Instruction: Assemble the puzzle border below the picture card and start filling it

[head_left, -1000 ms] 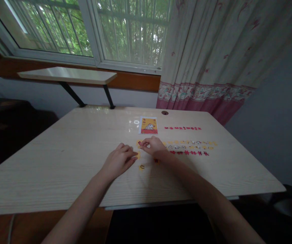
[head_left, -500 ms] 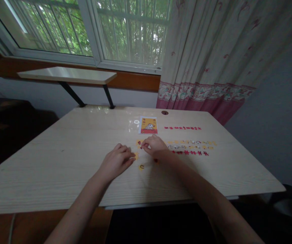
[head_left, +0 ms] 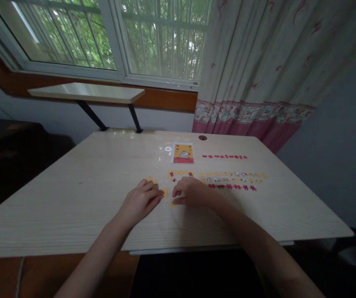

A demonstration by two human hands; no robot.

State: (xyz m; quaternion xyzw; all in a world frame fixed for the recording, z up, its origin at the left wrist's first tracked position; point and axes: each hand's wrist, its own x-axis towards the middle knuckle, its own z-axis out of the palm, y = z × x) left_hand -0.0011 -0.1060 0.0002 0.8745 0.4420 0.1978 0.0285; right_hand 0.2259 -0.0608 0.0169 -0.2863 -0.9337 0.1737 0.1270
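My left hand (head_left: 142,198) is closed, with a yellow jigsaw piece (head_left: 165,192) at its thumb and fingertips. More yellow pieces (head_left: 151,180) show just beyond its knuckles. My right hand (head_left: 194,191) hovers low over the table, thumb and index finger apart. Its thumb tip is at another yellow piece (head_left: 173,203), partly covered. Behind the right hand lies a joined yellow strip (head_left: 180,172) with red marks, and a small loose red-marked piece (head_left: 174,180) sits below the strip's left part.
A picture card (head_left: 182,154) with a white animal on yellow and red lies farther back. Rows of red pieces (head_left: 233,187) and yellow-and-white pieces (head_left: 233,175) stretch to the right; another red row (head_left: 224,157) is behind. A raised shelf (head_left: 87,92) stands at back left of the wooden table (head_left: 72,207).
My right hand has moved from the strip's left end down toward me, to the loose yellow piece. The strip's top is now uncovered. My left hand stays nearly in place.
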